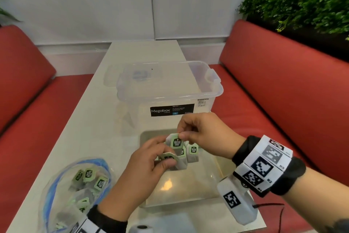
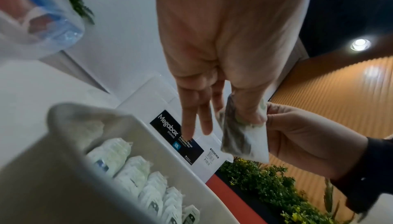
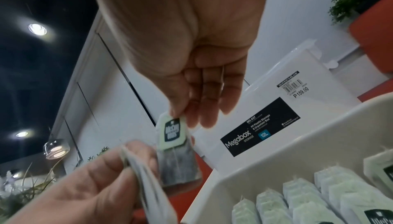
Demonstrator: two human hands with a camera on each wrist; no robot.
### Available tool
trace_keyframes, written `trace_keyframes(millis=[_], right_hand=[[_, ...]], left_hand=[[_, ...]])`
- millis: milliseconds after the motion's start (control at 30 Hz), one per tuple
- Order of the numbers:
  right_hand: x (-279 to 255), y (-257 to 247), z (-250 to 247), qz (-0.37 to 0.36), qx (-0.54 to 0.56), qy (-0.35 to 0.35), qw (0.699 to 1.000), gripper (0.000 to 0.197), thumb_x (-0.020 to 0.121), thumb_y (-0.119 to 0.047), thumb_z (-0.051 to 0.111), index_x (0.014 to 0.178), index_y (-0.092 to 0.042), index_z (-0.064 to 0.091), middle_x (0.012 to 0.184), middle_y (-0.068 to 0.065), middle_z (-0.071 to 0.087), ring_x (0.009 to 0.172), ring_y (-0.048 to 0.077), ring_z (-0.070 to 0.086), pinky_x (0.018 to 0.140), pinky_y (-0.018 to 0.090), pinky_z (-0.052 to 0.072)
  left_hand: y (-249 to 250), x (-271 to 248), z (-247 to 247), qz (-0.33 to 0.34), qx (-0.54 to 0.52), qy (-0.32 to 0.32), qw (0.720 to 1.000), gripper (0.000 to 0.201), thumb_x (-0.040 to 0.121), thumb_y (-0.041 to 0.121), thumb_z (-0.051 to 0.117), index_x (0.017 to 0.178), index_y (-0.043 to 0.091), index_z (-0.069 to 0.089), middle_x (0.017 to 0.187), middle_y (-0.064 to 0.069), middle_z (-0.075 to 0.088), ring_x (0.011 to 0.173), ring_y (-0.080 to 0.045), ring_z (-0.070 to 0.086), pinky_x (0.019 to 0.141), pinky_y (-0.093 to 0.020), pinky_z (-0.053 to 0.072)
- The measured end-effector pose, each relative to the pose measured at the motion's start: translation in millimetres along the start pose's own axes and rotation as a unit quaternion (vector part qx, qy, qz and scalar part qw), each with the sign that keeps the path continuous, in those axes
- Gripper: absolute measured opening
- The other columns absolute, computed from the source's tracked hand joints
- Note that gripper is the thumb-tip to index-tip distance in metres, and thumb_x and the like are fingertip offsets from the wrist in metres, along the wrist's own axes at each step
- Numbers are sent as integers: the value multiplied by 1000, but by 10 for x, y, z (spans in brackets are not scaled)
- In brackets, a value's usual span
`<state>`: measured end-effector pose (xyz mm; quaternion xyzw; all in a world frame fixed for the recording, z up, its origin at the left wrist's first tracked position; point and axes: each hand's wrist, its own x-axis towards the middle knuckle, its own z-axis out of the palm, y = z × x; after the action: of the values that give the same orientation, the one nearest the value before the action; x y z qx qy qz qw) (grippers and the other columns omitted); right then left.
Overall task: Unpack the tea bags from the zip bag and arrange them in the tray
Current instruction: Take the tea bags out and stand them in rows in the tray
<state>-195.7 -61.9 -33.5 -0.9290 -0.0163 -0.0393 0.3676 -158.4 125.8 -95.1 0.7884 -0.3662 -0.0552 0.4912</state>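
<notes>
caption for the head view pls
Right hand lifts one tea bag from the left hand above the tray.

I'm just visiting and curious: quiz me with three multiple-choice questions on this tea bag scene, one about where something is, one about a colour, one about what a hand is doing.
1. Where does the zip bag lie?
A. On the table left of the tray
B. Inside the Megabox
C. On the red seat

2. What colour are the tea bag tags?
A. Red
B. Light green with a dark label
C. Yellow

3. What is the right hand doing?
A. Resting flat on the table
B. Pinching a tea bag by its tag
C. Gripping the box lid

Answers:
1 A, the bag sits on the table left of the tray.
2 B, the tag on the held tea bag shows it.
3 B, thumb and finger pinch the tag above the tray.
</notes>
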Motion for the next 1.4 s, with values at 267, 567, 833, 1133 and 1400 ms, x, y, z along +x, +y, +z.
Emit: trace_keyframes(millis=[267, 567, 833, 1133, 1400], right_hand=[[9, -72, -35, -33, -47, -15, 998, 13, 85, -18, 66, 83, -27, 57, 75, -15, 59, 63, -4, 52, 63, 11, 41], [143, 33, -284, 22, -163, -37, 986, 10, 77, -17, 74, 77, -25, 68, 70, -12, 66, 66, -1, 57, 65, 18, 45], [353, 400, -323, 128, -375, -145, 907, 8, 79, -23, 71, 86, -27, 72, 70, -14, 56, 73, 10, 55, 61, 22, 39], [571, 599, -16, 132, -500, -241, 821, 15, 84, -17, 58, 93, -18, 70, 94, 3, 68, 76, 23, 57, 67, 28, 46], [666, 636, 109, 133, -563, -259, 773, 14, 89, -17, 54, 94, -11, 66, 95, 6, 67, 69, 24, 51, 63, 28, 41]], left_hand=[[49, -3, 73, 17, 24, 27, 999, 21, 80, 20, 71, 74, 39, 64, 93, 19, 60, 88, 0, 56, 69, -7, 41], [-148, -99, 79, -20, 23, 15, 999, 24, 68, 56, 53, 85, 42, 63, 116, 34, 52, 108, 9, 51, 85, -12, 42], [-352, -259, 231, -34, 73, -25, 996, 9, 81, 29, 69, 79, 36, 64, 114, 32, 54, 97, 9, 54, 80, -5, 37], [-397, -294, 266, -23, 65, -26, 997, 25, 76, 59, 45, 90, 42, 55, 120, 37, 46, 100, 14, 52, 80, -10, 42], [-387, -301, 243, -27, 54, -38, 997, 21, 78, 54, 52, 85, 36, 59, 121, 38, 45, 86, 12, 56, 73, -12, 44]])
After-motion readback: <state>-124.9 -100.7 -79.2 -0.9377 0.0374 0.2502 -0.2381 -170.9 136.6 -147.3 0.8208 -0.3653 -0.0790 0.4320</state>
